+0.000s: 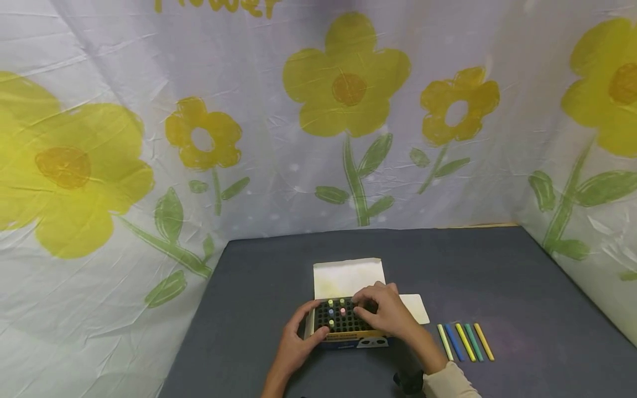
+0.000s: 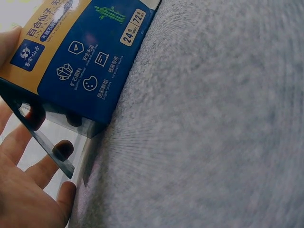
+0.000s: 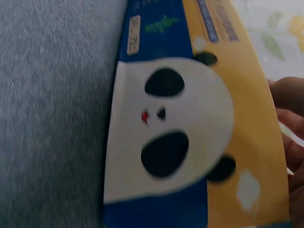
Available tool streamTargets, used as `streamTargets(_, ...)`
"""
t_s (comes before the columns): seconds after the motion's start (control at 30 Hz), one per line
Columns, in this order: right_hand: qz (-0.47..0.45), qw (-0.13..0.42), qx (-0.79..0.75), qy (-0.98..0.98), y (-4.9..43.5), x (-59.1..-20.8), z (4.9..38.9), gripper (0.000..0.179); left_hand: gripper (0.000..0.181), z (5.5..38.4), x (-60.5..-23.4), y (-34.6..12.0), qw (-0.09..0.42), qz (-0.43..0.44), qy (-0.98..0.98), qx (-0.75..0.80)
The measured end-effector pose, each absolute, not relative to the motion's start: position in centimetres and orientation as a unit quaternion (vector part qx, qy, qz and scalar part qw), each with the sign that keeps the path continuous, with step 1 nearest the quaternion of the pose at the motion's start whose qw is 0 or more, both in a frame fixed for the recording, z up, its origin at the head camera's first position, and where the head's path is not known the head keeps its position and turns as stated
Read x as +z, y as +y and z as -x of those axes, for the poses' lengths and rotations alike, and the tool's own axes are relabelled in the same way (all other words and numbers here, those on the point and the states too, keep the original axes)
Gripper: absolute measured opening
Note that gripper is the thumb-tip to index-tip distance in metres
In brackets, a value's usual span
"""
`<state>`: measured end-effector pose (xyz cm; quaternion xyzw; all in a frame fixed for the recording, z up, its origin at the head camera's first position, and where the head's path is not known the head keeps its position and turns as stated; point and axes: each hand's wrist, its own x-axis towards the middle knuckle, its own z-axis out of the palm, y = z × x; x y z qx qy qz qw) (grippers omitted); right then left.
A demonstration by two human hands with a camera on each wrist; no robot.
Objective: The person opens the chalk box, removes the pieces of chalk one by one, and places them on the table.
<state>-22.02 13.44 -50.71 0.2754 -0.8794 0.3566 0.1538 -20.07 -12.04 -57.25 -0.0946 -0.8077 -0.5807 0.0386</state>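
A cardboard chalk box lies on the dark table with its lid raised at the back. Inside is a black holed grid with several chalk ends standing in it, among them a pink one and a blue one. My left hand grips the box's left end, thumb at the front; in the left wrist view its fingers lie behind a side flap. Over the grid's right part is my right hand, fingers bent; whether it pinches a chalk is hidden.
Several loose chalk sticks, including a blue one and an orange one, lie in a row right of the box. The white lid and a right flap stick out. Flower-printed cloth surrounds the table.
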Motion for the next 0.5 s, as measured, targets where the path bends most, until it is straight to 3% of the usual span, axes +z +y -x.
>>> streamTargets(0.5, -0.272, 0.160, 0.288, -0.904, 10.6, -51.0, 21.9, 0.009, 0.056, 20.0, -57.1, -11.9, 0.044, 0.094, -0.806, -0.582)
